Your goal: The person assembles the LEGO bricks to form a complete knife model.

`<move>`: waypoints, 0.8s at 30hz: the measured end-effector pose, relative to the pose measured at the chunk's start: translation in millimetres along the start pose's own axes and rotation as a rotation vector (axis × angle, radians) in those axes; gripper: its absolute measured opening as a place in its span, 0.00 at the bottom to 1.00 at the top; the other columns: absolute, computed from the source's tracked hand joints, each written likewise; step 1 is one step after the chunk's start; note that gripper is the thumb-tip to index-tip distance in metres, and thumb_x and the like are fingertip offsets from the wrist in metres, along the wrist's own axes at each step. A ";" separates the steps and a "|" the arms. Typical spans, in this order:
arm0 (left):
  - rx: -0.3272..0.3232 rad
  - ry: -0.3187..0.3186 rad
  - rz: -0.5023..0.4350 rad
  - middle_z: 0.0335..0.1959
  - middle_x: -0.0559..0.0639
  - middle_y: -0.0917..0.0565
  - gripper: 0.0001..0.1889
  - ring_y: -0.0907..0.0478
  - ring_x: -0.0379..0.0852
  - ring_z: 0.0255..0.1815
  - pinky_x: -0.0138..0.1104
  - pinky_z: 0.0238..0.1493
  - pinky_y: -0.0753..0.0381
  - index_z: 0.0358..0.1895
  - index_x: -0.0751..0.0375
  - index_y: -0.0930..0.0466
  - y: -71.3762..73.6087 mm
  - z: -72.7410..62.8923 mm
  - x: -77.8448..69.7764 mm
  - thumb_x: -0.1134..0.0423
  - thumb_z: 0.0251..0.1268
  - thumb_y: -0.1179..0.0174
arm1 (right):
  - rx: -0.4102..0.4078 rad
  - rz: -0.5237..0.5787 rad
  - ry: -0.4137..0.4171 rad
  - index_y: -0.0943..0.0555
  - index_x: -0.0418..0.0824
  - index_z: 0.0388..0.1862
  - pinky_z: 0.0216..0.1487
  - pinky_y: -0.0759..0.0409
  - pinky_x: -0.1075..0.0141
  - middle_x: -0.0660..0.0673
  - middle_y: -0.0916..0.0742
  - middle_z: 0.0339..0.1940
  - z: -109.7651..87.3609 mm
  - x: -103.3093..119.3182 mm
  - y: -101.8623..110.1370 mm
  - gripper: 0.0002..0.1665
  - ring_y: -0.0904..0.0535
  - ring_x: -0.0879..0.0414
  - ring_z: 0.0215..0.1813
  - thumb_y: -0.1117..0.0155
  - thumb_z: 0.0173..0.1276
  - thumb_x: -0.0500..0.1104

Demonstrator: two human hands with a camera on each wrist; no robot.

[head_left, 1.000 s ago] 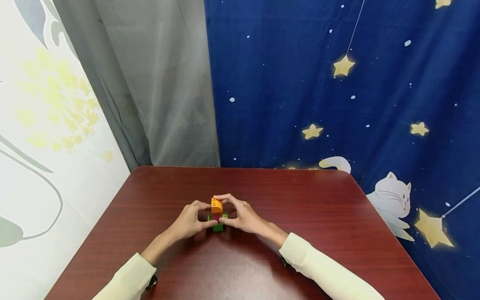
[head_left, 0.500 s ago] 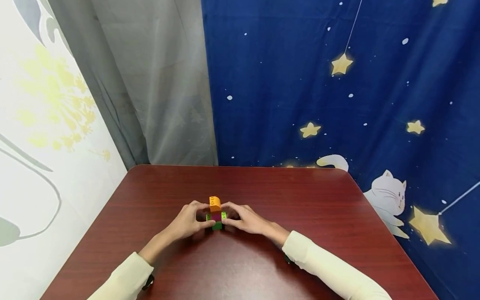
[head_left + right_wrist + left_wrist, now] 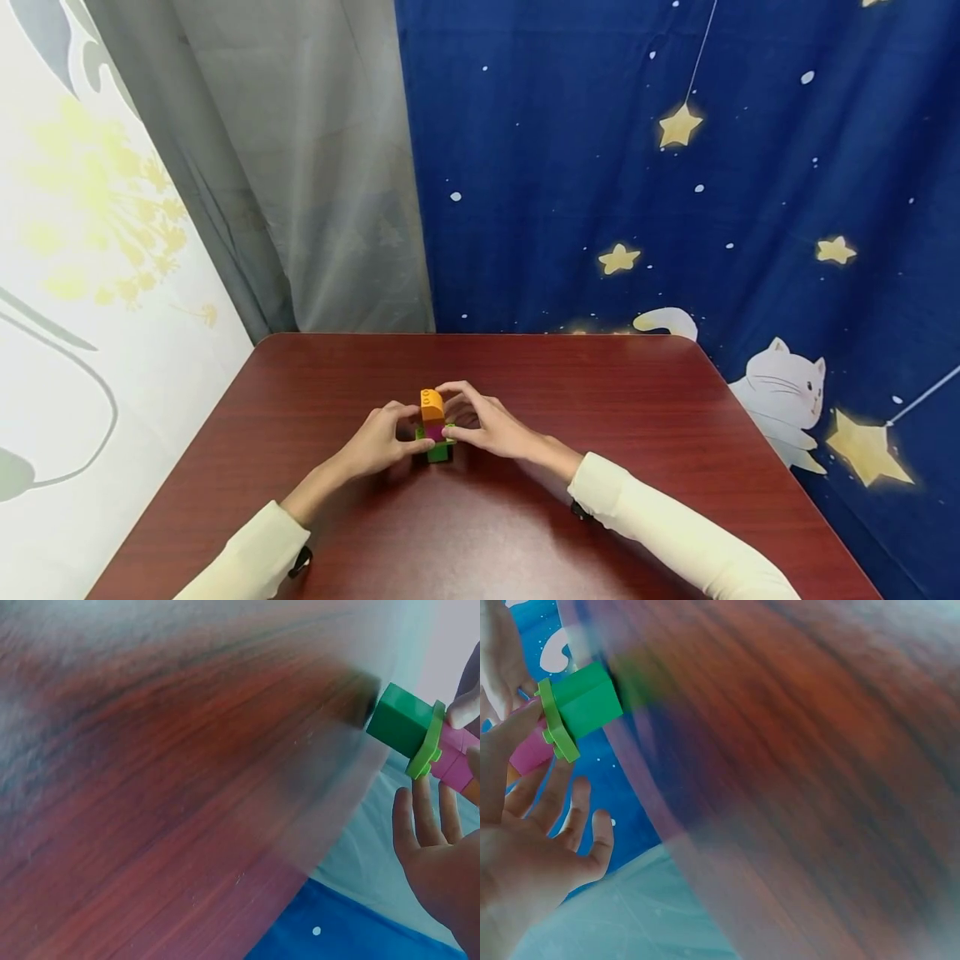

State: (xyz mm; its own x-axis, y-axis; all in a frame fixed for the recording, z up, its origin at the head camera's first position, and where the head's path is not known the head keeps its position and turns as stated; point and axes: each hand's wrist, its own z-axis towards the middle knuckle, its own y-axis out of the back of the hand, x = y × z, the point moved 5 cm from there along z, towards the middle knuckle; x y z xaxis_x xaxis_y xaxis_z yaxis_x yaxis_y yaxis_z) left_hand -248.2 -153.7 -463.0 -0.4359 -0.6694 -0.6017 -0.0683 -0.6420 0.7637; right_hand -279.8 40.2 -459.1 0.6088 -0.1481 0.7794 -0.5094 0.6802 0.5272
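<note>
A small tower of toy building blocks stands upright mid-table between both hands. Its base is a green block, topped by a lime green plate with studs. Above the plate sits a magenta block, and a curved orange block crowns it. From the left, my left hand pinches the tower, thumb low at the plate and forefinger up by the orange block. My right hand holds the other side, thumb against the magenta block, forefinger arched beside the orange block's top. Its other fingers spread out under the plate.
The dark red wooden table has a glossy top with rounded far corners. Behind it hang a grey curtain and a blue star-patterned curtain. A white patterned cloth hangs at the left.
My right forefinger came down off the orange block's top to its side, then rose again beside it. The right thumb shifted onto the magenta block. My left hand keeps its grip.
</note>
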 end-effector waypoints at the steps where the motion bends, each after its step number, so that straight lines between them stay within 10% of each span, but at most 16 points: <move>1: 0.002 0.008 -0.006 0.40 0.49 0.17 0.25 0.19 0.47 0.42 0.42 0.44 0.17 0.55 0.61 0.15 -0.5 1.2 -0.4 0.49 0.61 0.24 | -0.005 0.007 -0.004 0.35 0.54 0.75 0.49 0.14 0.64 0.45 0.13 0.53 -0.6 0.1 1.5 0.37 0.13 0.53 0.51 0.30 0.73 0.38; 17: -0.001 -0.026 -0.148 0.43 0.47 0.10 0.27 0.12 0.48 0.47 0.50 0.53 0.16 0.63 0.62 0.20 -3.3 24.3 -14.2 0.56 0.64 0.25 | -0.111 0.056 -0.069 0.35 0.38 0.76 0.53 0.15 0.54 0.32 0.13 0.53 -10.4 16.2 32.6 0.38 0.12 0.38 0.51 0.31 0.71 0.30; 24: -0.015 0.005 -0.248 0.43 0.51 0.09 0.29 0.11 0.49 0.47 0.51 0.54 0.16 0.66 0.62 0.22 -9.8 36.9 -12.5 0.57 0.64 0.25 | -0.096 0.066 -0.171 0.35 0.49 0.78 0.51 0.14 0.60 0.38 0.11 0.53 -8.7 -7.5 44.9 0.39 0.11 0.47 0.50 0.31 0.73 0.37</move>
State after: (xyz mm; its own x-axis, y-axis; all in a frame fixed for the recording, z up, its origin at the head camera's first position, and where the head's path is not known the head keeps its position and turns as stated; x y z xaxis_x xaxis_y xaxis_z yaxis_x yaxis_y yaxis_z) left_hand -275.3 -125.2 -454.3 -0.4034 -0.4926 -0.7711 -0.1596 -0.7919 0.5894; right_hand -301.9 78.1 -444.2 0.4597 -0.2158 0.8615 -0.4792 0.7565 0.4451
